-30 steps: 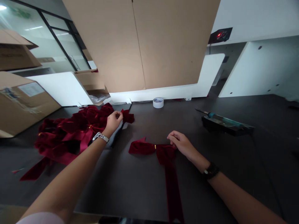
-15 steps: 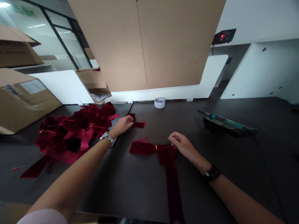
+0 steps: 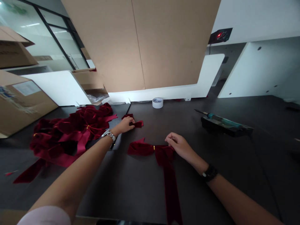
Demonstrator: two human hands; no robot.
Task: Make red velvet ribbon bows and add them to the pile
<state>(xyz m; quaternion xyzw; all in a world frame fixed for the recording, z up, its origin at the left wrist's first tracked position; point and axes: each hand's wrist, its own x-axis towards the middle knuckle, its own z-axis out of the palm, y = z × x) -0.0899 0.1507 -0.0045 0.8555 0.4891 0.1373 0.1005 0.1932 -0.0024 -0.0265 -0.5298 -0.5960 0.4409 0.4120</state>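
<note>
A dark red velvet bow (image 3: 142,149) with a gold band at its middle lies on the dark table, one long tail (image 3: 171,190) running to the near edge. My left hand (image 3: 125,125), beyond the bow to the left, has its fingers closed on the end of a short red velvet ribbon piece (image 3: 139,124). Another small red piece (image 3: 127,116) lies just behind those fingers. My right hand (image 3: 178,144) rests against the bow's right loop, fingers curled; whatever they may hold is hidden.
A heap of red velvet bows (image 3: 70,134) covers the table's left side, near a cardboard box (image 3: 28,100). A tape roll (image 3: 157,102) stands at the back. At right, a soldering iron (image 3: 211,115) lies on a black holder (image 3: 225,127). Large cardboard (image 3: 164,47) rises behind.
My left fingers have come down and closed on the short ribbon piece, which now tilts slightly. My right hand and the bow stay put; the view has shifted a little.
</note>
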